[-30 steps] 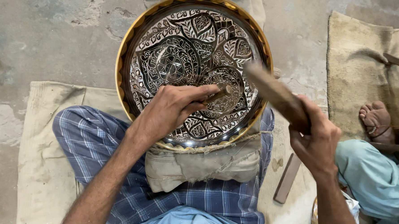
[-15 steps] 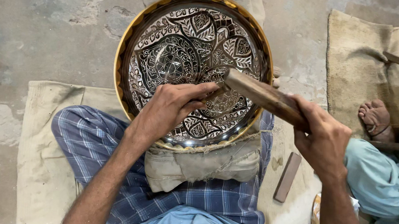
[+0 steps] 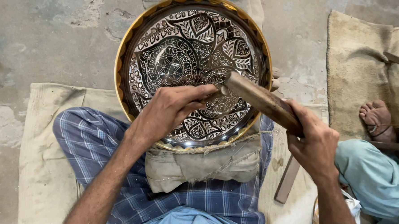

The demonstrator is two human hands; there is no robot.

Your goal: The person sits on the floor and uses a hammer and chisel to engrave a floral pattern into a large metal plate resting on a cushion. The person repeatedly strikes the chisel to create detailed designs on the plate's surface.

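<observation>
Engraved tray (image 3: pixel 179 59) under left hand (image 3: pixel 168 111) pinching chisel (image 3: pixel 212 96), right hand (image 3: pixel 315 143) clenched around wooden mallet (image 3: pixel 262 100)

Cracked grey concrete floor (image 3: pixel 48 38), burlap mats (image 3: pixel 36 177).

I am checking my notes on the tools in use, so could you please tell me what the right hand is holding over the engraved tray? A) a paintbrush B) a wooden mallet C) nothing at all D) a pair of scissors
B: the right hand grips the handle of a wooden mallet, whose head sits over the engraved tray, beside the left hand.
</observation>
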